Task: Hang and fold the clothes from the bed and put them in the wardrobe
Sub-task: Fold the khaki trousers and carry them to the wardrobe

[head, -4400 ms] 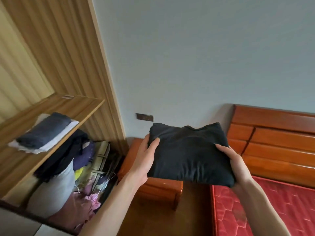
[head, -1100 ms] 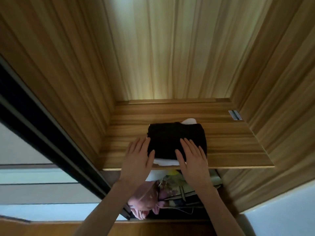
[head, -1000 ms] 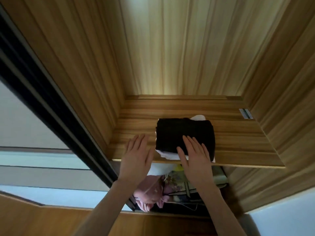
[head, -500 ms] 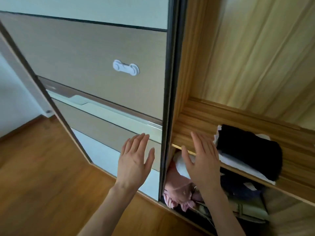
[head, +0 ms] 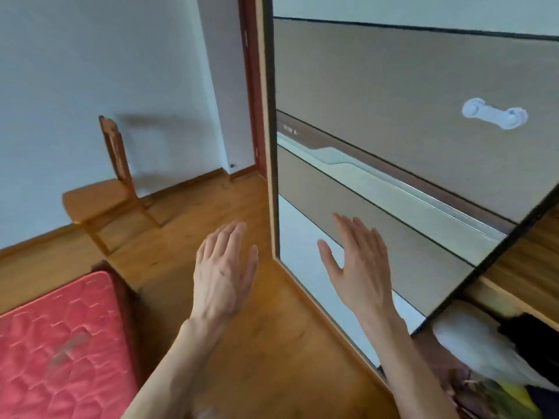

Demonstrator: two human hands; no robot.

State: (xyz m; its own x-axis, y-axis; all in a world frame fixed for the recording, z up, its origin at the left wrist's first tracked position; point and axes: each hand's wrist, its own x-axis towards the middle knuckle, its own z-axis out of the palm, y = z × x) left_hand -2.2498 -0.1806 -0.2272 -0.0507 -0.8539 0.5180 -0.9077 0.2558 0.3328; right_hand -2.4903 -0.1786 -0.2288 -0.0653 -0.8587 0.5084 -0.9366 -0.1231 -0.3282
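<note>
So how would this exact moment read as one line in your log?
left hand: open, empty | right hand: open, empty | wardrobe door: right | mattress: lower left

You see only a corner of the red quilted mattress [head: 57, 343], cut off at lower left. At lower right, the jumbled clothes pile [head: 496, 364] runs past the edge, smeared beyond telling garments apart.

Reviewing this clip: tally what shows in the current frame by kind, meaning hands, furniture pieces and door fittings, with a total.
Hands: 2, left hand and right hand, both empty with fingers spread.
Furniture: 3, wooden chair, bed with red mattress, wardrobe.
Door fittings: 1, white latch.
Total: 6
</note>
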